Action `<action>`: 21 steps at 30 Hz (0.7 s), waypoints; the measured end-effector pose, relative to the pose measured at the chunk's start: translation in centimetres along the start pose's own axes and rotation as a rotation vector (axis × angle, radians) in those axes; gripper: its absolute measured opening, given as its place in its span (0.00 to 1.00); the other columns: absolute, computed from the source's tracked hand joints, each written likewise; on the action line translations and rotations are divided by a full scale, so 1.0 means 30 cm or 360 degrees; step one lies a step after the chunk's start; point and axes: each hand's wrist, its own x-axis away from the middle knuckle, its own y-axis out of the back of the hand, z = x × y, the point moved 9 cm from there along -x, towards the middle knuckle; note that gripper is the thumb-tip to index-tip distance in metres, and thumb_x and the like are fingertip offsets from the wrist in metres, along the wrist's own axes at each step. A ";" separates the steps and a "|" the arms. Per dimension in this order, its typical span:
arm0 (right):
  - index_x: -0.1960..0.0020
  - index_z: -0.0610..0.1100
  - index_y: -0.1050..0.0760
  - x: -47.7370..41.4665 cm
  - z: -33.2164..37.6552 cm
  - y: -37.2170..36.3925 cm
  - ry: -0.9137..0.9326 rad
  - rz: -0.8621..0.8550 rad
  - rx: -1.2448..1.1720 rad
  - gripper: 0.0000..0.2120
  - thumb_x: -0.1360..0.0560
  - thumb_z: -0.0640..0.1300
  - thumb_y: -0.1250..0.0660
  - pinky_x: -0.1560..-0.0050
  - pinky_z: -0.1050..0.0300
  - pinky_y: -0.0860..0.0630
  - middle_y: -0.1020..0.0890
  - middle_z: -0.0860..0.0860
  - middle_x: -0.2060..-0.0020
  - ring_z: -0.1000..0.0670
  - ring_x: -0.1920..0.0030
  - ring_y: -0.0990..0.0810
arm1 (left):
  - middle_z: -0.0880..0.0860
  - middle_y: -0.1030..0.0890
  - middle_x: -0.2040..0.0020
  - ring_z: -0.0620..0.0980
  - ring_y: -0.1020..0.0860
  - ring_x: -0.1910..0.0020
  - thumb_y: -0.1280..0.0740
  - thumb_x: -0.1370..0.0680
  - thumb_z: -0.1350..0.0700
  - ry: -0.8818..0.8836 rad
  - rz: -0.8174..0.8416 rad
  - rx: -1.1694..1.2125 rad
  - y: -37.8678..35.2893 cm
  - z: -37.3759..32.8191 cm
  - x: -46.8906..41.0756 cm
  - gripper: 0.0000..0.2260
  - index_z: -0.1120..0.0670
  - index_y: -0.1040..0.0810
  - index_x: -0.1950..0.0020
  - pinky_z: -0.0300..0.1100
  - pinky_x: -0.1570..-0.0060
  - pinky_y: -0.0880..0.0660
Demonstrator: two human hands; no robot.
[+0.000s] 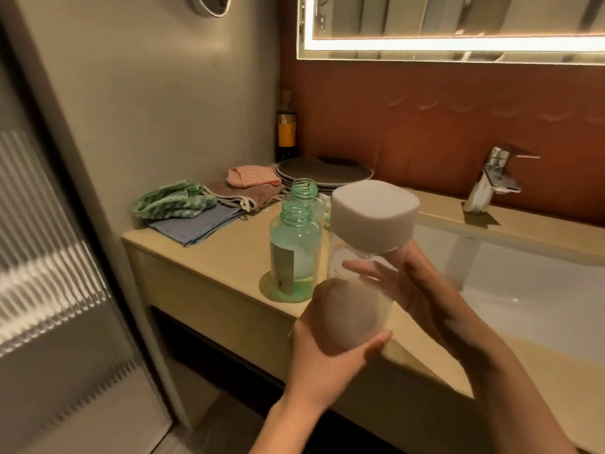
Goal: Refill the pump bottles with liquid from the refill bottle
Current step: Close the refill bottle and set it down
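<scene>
A person's left hand (330, 352) and right hand (422, 290), both bare, seen from a head-worn camera. The forearms (288, 417) are bare as well, uncovered from the wrists to the lower edge of the frame, where they pass out of view. The fingers (363, 267) are slender. The picture is too soft to show nails or finer marks.

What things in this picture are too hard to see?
Head view:
Back green bottle: its lower part sits behind the front green bottle, so its level is hidden.
Clear bottle: the left hand and right hand wrap it; how full it is cannot be told.
Dark bottle: label too blurred to read.
Sink: cut off by the right edge.
</scene>
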 end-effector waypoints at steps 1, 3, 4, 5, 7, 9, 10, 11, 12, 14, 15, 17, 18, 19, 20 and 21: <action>0.33 0.65 0.40 0.003 -0.005 -0.033 0.0003 0.0041 -0.0011 0.42 0.43 0.74 0.32 0.35 0.50 0.30 0.29 0.59 0.33 0.50 0.36 0.25 | 0.31 0.23 0.50 0.31 0.25 0.48 0.19 0.42 0.49 -0.0065 -0.0011 -0.0023 0.024 -0.020 0.020 0.26 0.35 0.25 0.49 0.31 0.48 0.25; 0.34 0.64 0.39 -0.002 -0.013 -0.100 0.0016 0.0118 0.0020 0.39 0.41 0.74 0.32 0.36 0.56 0.29 0.26 0.64 0.37 0.55 0.35 0.27 | 0.26 0.25 0.50 0.29 0.25 0.51 0.20 0.40 0.50 -0.0198 -0.0081 -0.0142 0.085 -0.067 0.055 0.29 0.26 0.29 0.50 0.26 0.57 0.26; 0.34 0.65 0.40 -0.004 -0.009 -0.134 0.0016 0.0149 0.0047 0.38 0.40 0.74 0.33 0.38 0.62 0.29 0.26 0.68 0.39 0.59 0.35 0.28 | 0.25 0.26 0.50 0.28 0.25 0.51 0.21 0.41 0.47 -0.0246 -0.0148 -0.0187 0.123 -0.088 0.071 0.29 0.25 0.31 0.50 0.25 0.59 0.27; 0.34 0.65 0.41 -0.009 -0.005 -0.168 0.0008 0.0174 0.0060 0.37 0.39 0.74 0.34 0.41 0.67 0.29 0.26 0.71 0.41 0.63 0.37 0.28 | 0.25 0.27 0.50 0.27 0.26 0.51 0.23 0.43 0.42 -0.0269 -0.0221 -0.0224 0.159 -0.111 0.084 0.27 0.27 0.31 0.50 0.24 0.60 0.28; 0.33 0.66 0.40 -0.021 0.006 -0.215 0.0030 0.0192 0.0101 0.35 0.37 0.73 0.36 0.43 0.70 0.29 0.25 0.70 0.41 0.63 0.38 0.27 | 0.25 0.26 0.54 0.23 0.28 0.53 0.24 0.44 0.40 -0.0232 -0.0367 -0.0220 0.237 -0.120 0.094 0.23 0.36 0.29 0.53 0.20 0.61 0.30; 0.32 0.64 0.37 -0.038 0.027 -0.244 0.0119 0.0177 0.0177 0.31 0.32 0.69 0.37 0.41 0.63 0.27 0.24 0.62 0.39 0.58 0.38 0.25 | 0.29 0.24 0.59 0.23 0.27 0.55 0.23 0.40 0.48 -0.0146 -0.0506 -0.0170 0.317 -0.110 0.085 0.19 0.40 0.29 0.56 0.19 0.61 0.31; 0.32 0.63 0.36 -0.049 0.036 -0.252 0.0155 0.0156 0.0197 0.29 0.31 0.66 0.36 0.42 0.62 0.26 0.23 0.60 0.39 0.56 0.38 0.24 | 0.32 0.24 0.57 0.26 0.26 0.52 0.23 0.41 0.47 -0.0149 -0.0587 -0.0210 0.356 -0.119 0.079 0.21 0.40 0.29 0.54 0.21 0.59 0.31; 0.32 0.61 0.35 -0.055 0.042 -0.252 0.0173 0.0129 0.0197 0.27 0.30 0.62 0.35 0.43 0.61 0.25 0.23 0.60 0.40 0.55 0.40 0.23 | 0.33 0.25 0.54 0.31 0.25 0.50 0.24 0.43 0.43 -0.0161 -0.0670 -0.0272 0.395 -0.123 0.069 0.27 0.40 0.29 0.48 0.23 0.56 0.32; 0.33 0.60 0.34 -0.063 0.043 -0.244 0.0188 0.0097 0.0196 0.26 0.30 0.59 0.35 0.45 0.61 0.24 0.22 0.59 0.42 0.54 0.41 0.22 | 0.35 0.26 0.53 0.34 0.24 0.50 0.24 0.44 0.41 -0.0172 -0.0744 -0.0317 0.428 -0.130 0.056 0.33 0.41 0.31 0.41 0.24 0.55 0.32; 0.34 0.59 0.32 -0.068 0.048 -0.221 0.0211 0.0033 0.0199 0.24 0.30 0.57 0.35 0.47 0.62 0.24 0.21 0.59 0.43 0.54 0.42 0.21 | 0.37 0.27 0.56 0.35 0.24 0.56 0.23 0.39 0.45 -0.0148 -0.0829 -0.0365 0.486 -0.114 0.010 0.38 0.46 0.36 0.33 0.23 0.61 0.32; 0.35 0.59 0.31 -0.070 0.050 -0.205 0.0213 0.0001 0.0198 0.23 0.30 0.57 0.34 0.48 0.63 0.24 0.21 0.59 0.44 0.54 0.43 0.21 | 0.38 0.26 0.56 0.38 0.24 0.56 0.23 0.37 0.48 -0.0146 -0.0840 -0.0373 0.508 -0.108 -0.025 0.36 0.48 0.36 0.33 0.25 0.62 0.31; 0.37 0.58 0.29 -0.074 0.043 -0.169 0.0195 -0.0072 0.0181 0.20 0.29 0.53 0.33 0.50 0.65 0.24 0.20 0.59 0.46 0.54 0.44 0.21 | 0.45 0.23 0.52 0.46 0.23 0.50 0.22 0.36 0.50 -0.0125 -0.0849 -0.0374 0.541 -0.080 -0.098 0.34 0.53 0.34 0.35 0.32 0.57 0.28; 0.38 0.58 0.28 -0.076 0.035 -0.150 0.0180 -0.0114 0.0175 0.19 0.29 0.51 0.34 0.51 0.65 0.24 0.19 0.59 0.46 0.54 0.44 0.21 | 0.48 0.23 0.51 0.48 0.23 0.48 0.22 0.36 0.51 -0.0103 -0.0842 -0.0367 0.547 -0.058 -0.135 0.32 0.54 0.33 0.37 0.36 0.55 0.28; 0.39 0.57 0.28 -0.079 0.028 -0.132 0.0170 -0.0159 0.0172 0.19 0.29 0.51 0.34 0.52 0.66 0.24 0.19 0.59 0.47 0.54 0.44 0.21 | 0.48 0.23 0.51 0.49 0.24 0.48 0.22 0.36 0.52 -0.0076 -0.0832 -0.0347 0.548 -0.032 -0.171 0.30 0.54 0.32 0.39 0.37 0.55 0.28; 0.39 0.57 0.27 -0.081 0.023 -0.116 0.0165 -0.0200 0.0175 0.18 0.29 0.50 0.35 0.52 0.66 0.23 0.19 0.59 0.47 0.55 0.45 0.21 | 0.49 0.24 0.51 0.50 0.24 0.47 0.22 0.36 0.53 -0.0048 -0.0828 -0.0318 0.543 -0.016 -0.201 0.28 0.54 0.32 0.41 0.37 0.55 0.29; 0.40 0.56 0.27 -0.083 0.019 -0.105 0.0163 -0.0234 0.0182 0.18 0.29 0.50 0.35 0.52 0.67 0.23 0.18 0.60 0.48 0.55 0.45 0.20 | 0.50 0.25 0.51 0.51 0.25 0.47 0.22 0.35 0.53 -0.0020 -0.0836 -0.0301 0.539 0.001 -0.227 0.28 0.55 0.32 0.42 0.38 0.55 0.29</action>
